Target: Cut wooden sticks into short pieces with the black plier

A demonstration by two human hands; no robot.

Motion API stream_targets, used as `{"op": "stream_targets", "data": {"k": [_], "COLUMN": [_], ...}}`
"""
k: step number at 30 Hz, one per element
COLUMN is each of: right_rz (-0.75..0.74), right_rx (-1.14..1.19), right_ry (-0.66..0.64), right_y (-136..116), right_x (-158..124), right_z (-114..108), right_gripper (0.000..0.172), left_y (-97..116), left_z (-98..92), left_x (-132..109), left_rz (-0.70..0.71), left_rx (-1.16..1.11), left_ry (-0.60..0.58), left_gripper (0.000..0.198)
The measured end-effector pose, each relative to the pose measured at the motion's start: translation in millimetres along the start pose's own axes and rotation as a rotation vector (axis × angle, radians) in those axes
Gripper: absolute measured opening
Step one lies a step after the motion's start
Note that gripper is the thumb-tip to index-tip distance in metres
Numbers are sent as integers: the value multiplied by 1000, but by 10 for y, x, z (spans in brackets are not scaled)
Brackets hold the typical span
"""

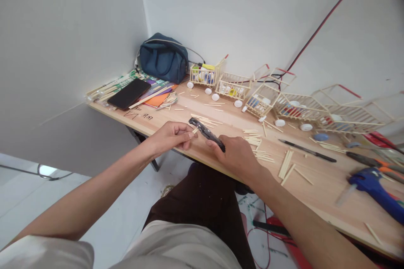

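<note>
My left hand [176,135], near the table's front edge, pinches a short pale wooden stick [195,130] between thumb and fingers. Wrapped around a dark, narrow hand tool [206,132] is my right hand [238,154]; the tool's exact kind is unclear. Its far end is right at the stick, though I cannot tell whether it grips it. Just beyond lie loose thin sticks [206,120]. More short sticks [264,156] are spread in small groups beside my right hand, with a longer bundle [285,164] farther right.
Several small stick-built carts [235,86] with white wheels line the wall side. A phone [129,93], orange sheets [158,99] and a blue bag [164,58] occupy the left end. Rightward are a black pen [307,151], orange-handled pliers [369,161] and a blue glue gun [375,189].
</note>
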State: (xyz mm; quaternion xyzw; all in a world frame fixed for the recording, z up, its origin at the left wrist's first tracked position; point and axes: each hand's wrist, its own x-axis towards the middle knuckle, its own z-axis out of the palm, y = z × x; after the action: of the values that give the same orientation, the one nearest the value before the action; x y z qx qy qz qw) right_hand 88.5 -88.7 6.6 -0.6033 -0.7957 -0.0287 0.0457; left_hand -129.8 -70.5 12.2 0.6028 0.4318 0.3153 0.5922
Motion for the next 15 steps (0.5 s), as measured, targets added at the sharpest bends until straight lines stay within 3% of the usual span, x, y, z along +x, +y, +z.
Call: {"op": "stream_targets", "data": {"k": [5,11,15], "right_rz": [-7,40,63], "right_rx": [35,11,62], "right_ry": [-6,30,31], "right_y": [32,147,217], "right_x": [-7,7,4], "right_z": [-30,-61,-57], "right_gripper": [56,56,58], "left_y": [36,17,-69], "left_z": [7,-60,-101], "left_x": [5,7,34], "left_rz": [25,-26,-56], "left_rx": [4,-17,-201], "left_ry": [-20,-161,-168], "left_gripper": [31,28,25]}}
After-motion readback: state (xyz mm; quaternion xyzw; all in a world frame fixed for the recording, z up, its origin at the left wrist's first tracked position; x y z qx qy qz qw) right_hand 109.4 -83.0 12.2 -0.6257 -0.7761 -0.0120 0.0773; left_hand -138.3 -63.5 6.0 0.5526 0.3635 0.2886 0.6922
